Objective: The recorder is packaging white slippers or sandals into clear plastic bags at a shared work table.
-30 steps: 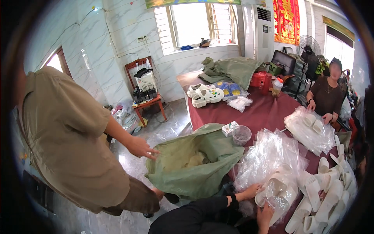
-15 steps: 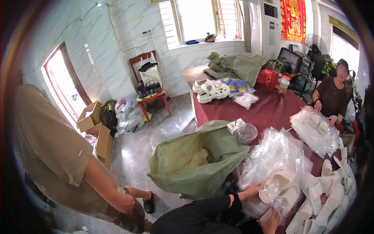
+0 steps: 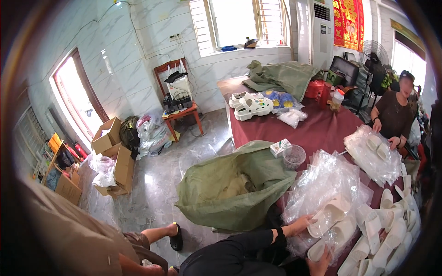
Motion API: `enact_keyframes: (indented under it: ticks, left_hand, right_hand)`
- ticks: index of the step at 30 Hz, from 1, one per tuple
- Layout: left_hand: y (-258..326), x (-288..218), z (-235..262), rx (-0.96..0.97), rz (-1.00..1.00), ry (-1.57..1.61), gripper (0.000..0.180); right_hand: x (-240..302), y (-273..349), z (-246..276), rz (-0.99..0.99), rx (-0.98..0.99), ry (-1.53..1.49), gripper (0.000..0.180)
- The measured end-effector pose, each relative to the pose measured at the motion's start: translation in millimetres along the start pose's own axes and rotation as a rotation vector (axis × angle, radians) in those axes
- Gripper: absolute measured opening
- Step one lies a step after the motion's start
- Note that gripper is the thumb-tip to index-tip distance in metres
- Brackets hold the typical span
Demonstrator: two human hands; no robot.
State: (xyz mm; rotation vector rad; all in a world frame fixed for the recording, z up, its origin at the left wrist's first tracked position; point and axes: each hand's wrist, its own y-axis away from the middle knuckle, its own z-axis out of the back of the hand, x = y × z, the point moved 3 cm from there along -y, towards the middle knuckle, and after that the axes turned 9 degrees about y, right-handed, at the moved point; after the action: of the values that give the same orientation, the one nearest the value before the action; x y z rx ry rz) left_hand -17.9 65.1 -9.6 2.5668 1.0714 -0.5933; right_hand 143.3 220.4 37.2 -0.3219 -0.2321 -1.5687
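At the table's near edge my left hand (image 3: 301, 225), with a dark band at its wrist, grips the edge of an off-white slipper (image 3: 328, 215). A second off-white slipper (image 3: 344, 230) lies close beside it, and my right hand (image 3: 320, 263) holds its lower end. Both slippers rest on a heap of clear plastic bags (image 3: 317, 184); whether a bag wraps them I cannot tell. More off-white slippers (image 3: 384, 234) are piled to the right of my hands.
A large green sack (image 3: 230, 193) gapes open left of the dark red tablecloth (image 3: 317, 122). Across the table another person (image 3: 396, 110) handles bagged slippers (image 3: 374, 149). A person in brown (image 3: 69, 225) stands at left. White clogs (image 3: 251, 106) and a clear tub (image 3: 293, 156) sit on the table.
The person in brown has bent lower at the left, uncovering cardboard boxes and the floor behind. My right hand has shifted slightly, and the second slipper's lower end shows more fully.
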Motion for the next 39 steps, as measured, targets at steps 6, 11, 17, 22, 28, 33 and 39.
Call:
enact_keyframes:
  ticks: [6,11,17,22,28,33,39]
  left_hand:
    - [-19,-1,57,-0.095,-0.325,-1.641,0.043]
    - [-22,5,93,-0.410,-0.103,-0.656,0.041]
    - [-13,-2,35,-0.254,-0.108,-0.425,0.038]
    - [-20,7,49,-0.176,-0.112,-0.397,0.036]
    - [-15,-2,108,-0.082,-0.336,-0.993,0.038]
    - [-5,-9,21,-0.249,-0.083,-0.357,0.034]
    - [0,-13,8,-0.260,-0.073,-0.316,0.034]
  right_hand:
    - [8,-21,-9,-0.057,-0.070,-0.043,0.086]
    - [8,-33,-14,-0.054,-0.203,0.202,0.084]
    - [-12,-21,-29,-0.102,-0.139,0.084,0.089]
    - [-6,-14,-19,-0.190,-0.192,0.031,0.082]
    - [6,-21,-17,-0.114,-0.208,0.046,0.083]
    - [-6,-15,-9,-0.164,-0.208,0.026,0.083]
    - [-11,-15,-2,-0.173,-0.086,-0.021,0.081]
